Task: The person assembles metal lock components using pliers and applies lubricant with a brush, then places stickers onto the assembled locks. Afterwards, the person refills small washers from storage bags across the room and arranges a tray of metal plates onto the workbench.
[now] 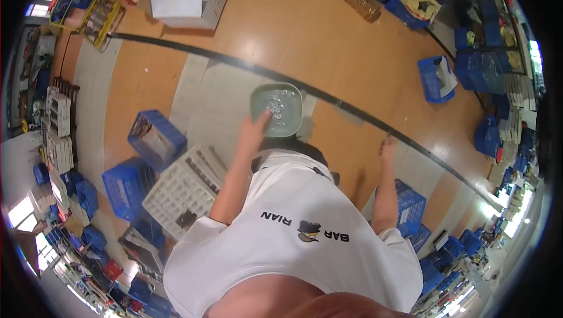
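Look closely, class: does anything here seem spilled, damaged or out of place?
A small pale speck at upper left lies loose on the orange floor, outside any container, perhaps dropped litter. No spill stands out: the shiny pieces lie inside the green dish.

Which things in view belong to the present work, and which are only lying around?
Apparently in use:
green tray, held by the left hand
small shiny pieces in it

Apparently lying about:
white box
pale grid tray
blue crate at right

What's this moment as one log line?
left hand: gripping green tray at rim | right hand: apart from tray | tray contents: small shiny round pieces
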The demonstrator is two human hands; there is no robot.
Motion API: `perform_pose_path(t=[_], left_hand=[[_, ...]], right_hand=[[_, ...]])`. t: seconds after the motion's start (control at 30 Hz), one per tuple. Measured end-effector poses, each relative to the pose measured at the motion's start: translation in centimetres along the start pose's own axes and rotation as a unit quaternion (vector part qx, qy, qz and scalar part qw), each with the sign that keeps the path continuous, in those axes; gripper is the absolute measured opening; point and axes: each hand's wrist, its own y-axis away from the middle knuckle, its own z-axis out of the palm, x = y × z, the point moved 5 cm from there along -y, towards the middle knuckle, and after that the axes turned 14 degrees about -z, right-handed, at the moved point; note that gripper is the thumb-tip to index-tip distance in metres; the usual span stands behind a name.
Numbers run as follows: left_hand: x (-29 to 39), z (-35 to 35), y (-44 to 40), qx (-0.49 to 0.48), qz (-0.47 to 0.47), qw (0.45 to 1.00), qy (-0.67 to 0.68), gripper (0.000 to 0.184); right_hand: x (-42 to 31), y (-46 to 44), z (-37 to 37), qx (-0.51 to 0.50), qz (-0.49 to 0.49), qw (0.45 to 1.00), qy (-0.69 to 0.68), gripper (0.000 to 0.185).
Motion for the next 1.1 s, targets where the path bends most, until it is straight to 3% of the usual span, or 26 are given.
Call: perform_pose_path(t=[0.03, 0.07, 0.1, 0.13, 0.23, 0.3, 0.4, 0.5, 0.53, 0.6, 0.63, 0.67, 0.7, 0.77, 0.8, 0.83, 0.87, 0.9, 0.93, 0.97, 1.03, 1.1], left_hand=[[3.9, 1.5, -2.9, 0.008, -0.003, 1.000, 0.015, 0.060], [7.7, 2.8, -5.8, 0.019, -0.005, 0.999, 0.027, 0.060], [11.3, 4.4, -9.0, 0.011, -0.004, 0.999, 0.041, 0.040], [15.6, 6.0, -10.8, 0.007, 0.001, 1.000, 0.028, 0.040], [28.7, 11.2, -18.1, 0.011, 0.121, 0.992, -0.027, 0.040], [34.9, 14.2, -23.6, 0.019, 0.084, 0.993, -0.079, 0.042], [41.1, 18.9, -33.9, -0.028, 0.051, 0.998, 0.029, 0.053], [47.0, 23.2, -42.8, -0.070, -0.077, 0.990, 0.094, 0.045], [49.4, 25.3, -45.9, -0.051, -0.054, 0.988, 0.137, 0.047], [55.3, 28.0, -49.7, -0.048, -0.079, 0.982, 0.166, 0.045], [58.8, 29.0, -50.7, -0.045, -0.083, 0.982, 0.165, 0.045], [63.1, 31.3, -52.4, -0.045, -0.087, 0.980, 0.172, 0.042], [65.7, 33.3, -53.8, -0.043, -0.095, 0.978, 0.181, 0.040], [71.2, 34.9, -59.5, -0.061, -0.058, 0.981, 0.174, 0.037], [74.1, 36.0, -63.0, -0.064, -0.044, 0.982, 0.173, 0.036], [76.3, 36.7, -67.0, -0.047, -0.041, 0.986, 0.157, 0.037], [78.8, 38.1, -70.5, -0.047, -0.042, 0.985, 0.161, 0.037], [81.9, 39.3, -73.9, -0.024, -0.032, 0.987, 0.156, 0.037], [84.7, 40.0, -77.1, -0.002, -0.021, 0.989, 0.147, 0.038], [87.3, 41.0, -81.3, -0.012, -0.029, 0.990, 0.136, 0.041], [93.1, 42.8, -89.3, -0.017, -0.031, 0.993, 0.117, 0.043], [101.9, 46.5, -95.4, -0.006, -0.010, 0.997, 0.071, 0.049]], right_hand=[[6.0, -4.7, 3.1, 0.005, -0.190, 0.956, 0.225, 0.042], [0.8, -3.2, 6.6, -0.070, -0.161, 0.964, 0.201, 0.039], [-5.7, -0.7, 8.2, -0.067, -0.157, 0.967, 0.192, 0.039], [-11.5, 1.2, 11.5, -0.256, -0.053, 0.938, 0.228, 0.038], [-14.2, -3.8, 18.5, -0.250, -0.048, 0.940, 0.229, 0.036], [-12.3, -8.7, 19.0, -0.242, -0.052, 0.938, 0.244, 0.035], [-10.2, -22.3, 21.6, -0.212, -0.086, 0.939, 0.256, 0.033], [-17.4, -31.0, 22.8, -0.210, -0.096, 0.931, 0.284, 0.031], [-21.0, -36.1, 24.1, -0.203, -0.103, 0.928, 0.294, 0.030], [-26.3, -37.9, 27.8, -0.230, -0.085, 0.916, 0.317, 0.029], [-30.4, -42.6, 33.2, -0.245, -0.079, 0.905, 0.338, 0.029], [-36.7, -52.4, 39.0, -0.248, -0.080, 0.894, 0.364, 0.028], [-41.5, -62.3, 39.5, -0.254, -0.078, 0.881, 0.392, 0.028], [-48.0, -72.5, 38.8, -0.271, -0.070, 0.848, 0.449, 0.027], [-52.9, -80.0, 39.5, -0.136, -0.141, 0.952, 0.234, 0.025], [-64.5, -85.2, 37.8, -0.017, -0.235, 0.965, 0.116, 0.028], [-65.4, -95.1, 39.4, -0.018, -0.172, 0.969, 0.176, 0.027], [-73.3, -98.5, 37.1, -0.020, -0.171, 0.969, 0.177, 0.027], [-83.4, -99.6, 37.7, -0.017, -0.178, 0.984, 0.002, 0.025], [-86.9, -103.9, 38.8, -0.014, -0.175, 0.984, 0.000, 0.025], [-92.3, -110.8, 41.9, -0.049, -0.262, 0.958, 0.105, 0.024], [-92.9, -114.1, 46.5, 0.017, -0.371, 0.870, 0.326, 0.025]])
